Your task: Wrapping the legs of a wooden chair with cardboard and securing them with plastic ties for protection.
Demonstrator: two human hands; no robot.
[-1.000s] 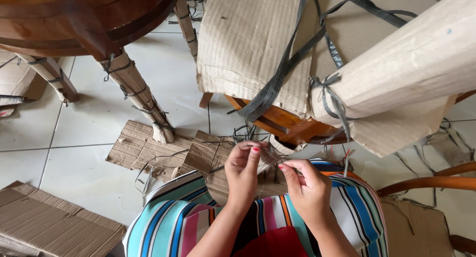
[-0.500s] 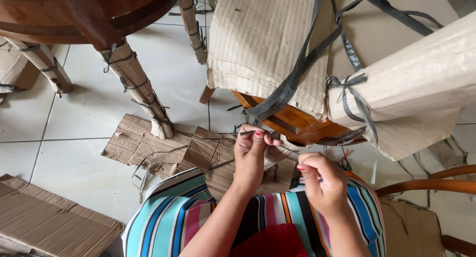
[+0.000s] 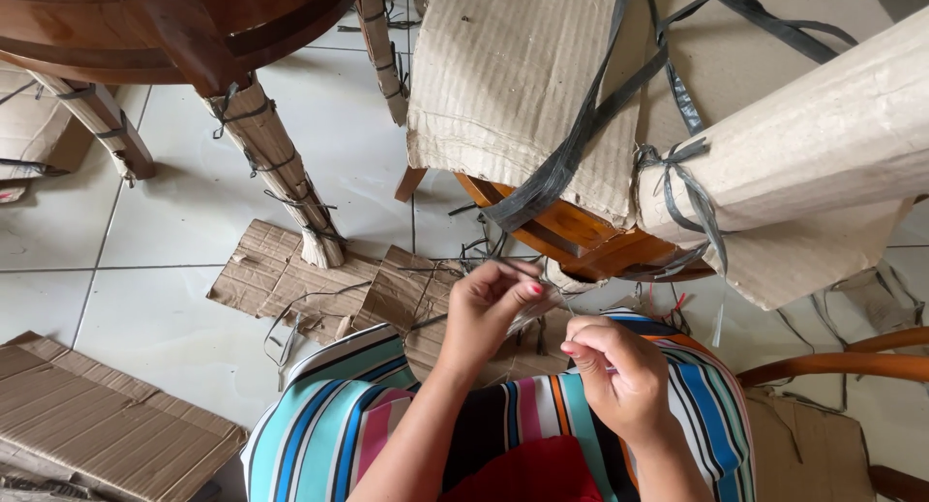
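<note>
The left hand (image 3: 484, 313) is raised over the striped lap, its thumb and fingertips (image 3: 527, 287) pinched together on a thin dark plastic string (image 3: 503, 264) that runs off just above the fingertips toward the tangle of loose strands on the floor. The right hand (image 3: 619, 371) sits lower and to the right, curled into a loose fist; its fingers (image 3: 581, 350) are closed around something thin, probably the other end of the same string, though what it grips is too small to make out. The two hands are near each other but not touching.

Just beyond the left fingertips lie flat scraps of brown corrugated cardboard (image 3: 290, 289) on the white tiled floor (image 3: 184, 202). Above and to the right of both hands is a wooden chair (image 3: 571, 236) wrapped in brown cardboard sheets (image 3: 523, 86), bound with dark grey plastic strapping (image 3: 571, 153) knotted at a cardboard-wrapped roll-shaped part (image 3: 803, 144). To the upper left of the fingers, a dark wooden table (image 3: 174, 28) stands on cardboard-wrapped legs (image 3: 276, 178) tied with thin dark string. A large folded cardboard sheet (image 3: 97, 425) lies at the lower left, well apart from the hands. The striped skirt (image 3: 358, 415) fills the space under the wrists.
</note>
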